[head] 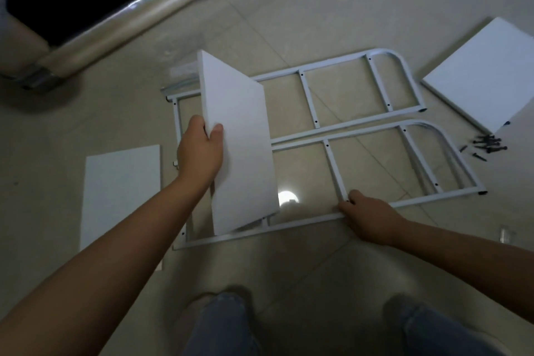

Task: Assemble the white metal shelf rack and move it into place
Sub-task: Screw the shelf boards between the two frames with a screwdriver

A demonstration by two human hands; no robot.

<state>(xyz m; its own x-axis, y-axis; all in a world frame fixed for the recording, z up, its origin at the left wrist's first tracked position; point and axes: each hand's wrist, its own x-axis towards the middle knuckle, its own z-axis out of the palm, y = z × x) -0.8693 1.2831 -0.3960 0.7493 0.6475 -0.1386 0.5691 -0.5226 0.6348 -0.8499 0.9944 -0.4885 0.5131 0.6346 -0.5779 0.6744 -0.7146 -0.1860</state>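
Two white metal side frames lie flat on the tiled floor, side by side: the far frame (309, 95) and the near frame (335, 165), both with curved right ends. My left hand (200, 150) grips the left edge of a white shelf board (239, 141), held tilted on edge over the frames' left part. My right hand (367, 217) rests on the near frame's front rail where a crossbar meets it, fingers curled over the tube. A second white board (121, 191) lies flat at the left. A third board (488, 75) lies at the right.
A small pile of black screws (487, 146) lies on the floor right of the frames. A dark sofa or bed with a shiny metal rail (121, 11) runs along the upper left. My knees in jeans (222, 326) are at the bottom.
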